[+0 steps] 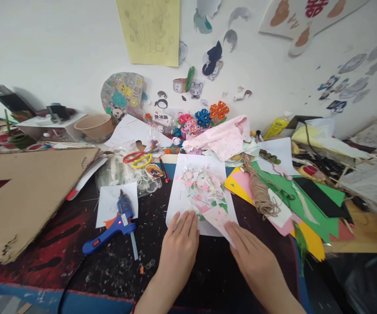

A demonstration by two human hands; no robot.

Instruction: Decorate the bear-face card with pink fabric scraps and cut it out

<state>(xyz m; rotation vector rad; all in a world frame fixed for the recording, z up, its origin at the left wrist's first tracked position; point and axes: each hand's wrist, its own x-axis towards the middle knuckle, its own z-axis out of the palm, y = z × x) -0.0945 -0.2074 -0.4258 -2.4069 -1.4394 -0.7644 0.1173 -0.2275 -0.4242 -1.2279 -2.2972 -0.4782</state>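
L hand (179, 244) is over the near left edge of a white sheet (174, 198), fingers fairly straight and close together, thumb hidden — can't tell if it's pinching the paper or just resting there. R hand (257, 257) has hold of a pink patterned piece (215, 216) by its near right end, thumb out of sight; the far end of the piece lies over the near part of the sheet, btwn the two hands. Sheet is on the dark tabletop (155, 250), straight ahead of the person, w/ a loose heap of pink, white & green scraps (204, 185) spread across its middle. Left of it, a blue glue gun (122, 221) lies partly on a small white paper (107, 198), red light showing, nozzle pointing away. Scissors (142, 160) w/ yellow handles & a dark pen (163, 169) are farther back; a big cardboard pc (41, 192) fills the far left. On the R side, a twine bundle (261, 192) sits on coloured sheets, beside a black flat slab (319, 197) on green material (309, 222). Behind the white sheet — crumpled pink cloth (219, 137), then bright flowers (203, 118) near the wall.
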